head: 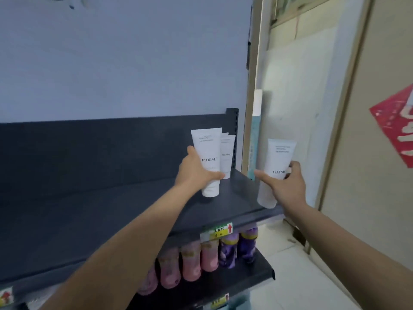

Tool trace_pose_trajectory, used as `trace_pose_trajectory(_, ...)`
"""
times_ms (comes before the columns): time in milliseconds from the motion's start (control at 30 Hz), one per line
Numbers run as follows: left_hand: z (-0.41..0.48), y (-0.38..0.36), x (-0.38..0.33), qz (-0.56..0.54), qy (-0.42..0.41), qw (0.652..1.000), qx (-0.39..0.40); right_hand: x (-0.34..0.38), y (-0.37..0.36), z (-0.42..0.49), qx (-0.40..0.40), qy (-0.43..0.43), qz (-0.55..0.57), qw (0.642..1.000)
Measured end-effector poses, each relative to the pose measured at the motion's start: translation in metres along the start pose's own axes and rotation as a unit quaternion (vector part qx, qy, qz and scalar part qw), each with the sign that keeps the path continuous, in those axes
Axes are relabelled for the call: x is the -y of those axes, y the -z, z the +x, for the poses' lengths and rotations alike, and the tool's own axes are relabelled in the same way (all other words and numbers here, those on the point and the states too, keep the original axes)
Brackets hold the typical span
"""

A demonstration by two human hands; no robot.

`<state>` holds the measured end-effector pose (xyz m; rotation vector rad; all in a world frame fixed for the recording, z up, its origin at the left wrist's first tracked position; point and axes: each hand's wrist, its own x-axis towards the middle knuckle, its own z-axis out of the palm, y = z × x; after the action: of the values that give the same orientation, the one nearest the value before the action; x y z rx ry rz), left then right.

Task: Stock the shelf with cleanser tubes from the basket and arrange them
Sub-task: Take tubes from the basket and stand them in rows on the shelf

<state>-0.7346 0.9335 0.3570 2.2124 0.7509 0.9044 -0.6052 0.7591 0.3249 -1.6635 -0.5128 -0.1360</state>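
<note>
A cleanser tube [206, 162] gripped by the left hand [194, 173] stands near the shelf's [111, 211] back right corner beside two others [227, 155], while the right hand [285, 182] clasps another tube [277, 168] off the right edge, best set down upright, label forward.

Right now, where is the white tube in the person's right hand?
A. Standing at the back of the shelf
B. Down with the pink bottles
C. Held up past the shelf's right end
C: the right hand grips the tube beyond the right end of the shelf, not yet set down.
</note>
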Motion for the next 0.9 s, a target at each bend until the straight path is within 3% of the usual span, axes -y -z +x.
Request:
trace_pose_trajectory(267,0.087,-0.109,0.017,0.012,0.012,0.999,0.028,-0.041,-0.018,0.083,-0.019,-0.03,-0.019,0.999)
trace_pose_trajectory(433,0.102,-0.144,0.022,0.03,0.022,0.999,0.025,-0.058,-0.034,0.103,0.045,-0.005,-0.046,0.998)
trace_pose_trajectory(733,0.091,-0.15,0.009,0.032,0.098,0.995,0.003,-0.073,-0.047,0.12,0.166,0.027,-0.027,0.985)
trace_pose_trajectory(900,0.053,-0.13,0.014,0.107,0.145,0.983,-0.027,-0.073,-0.069,0.121,0.216,0.056,-0.036,0.974)
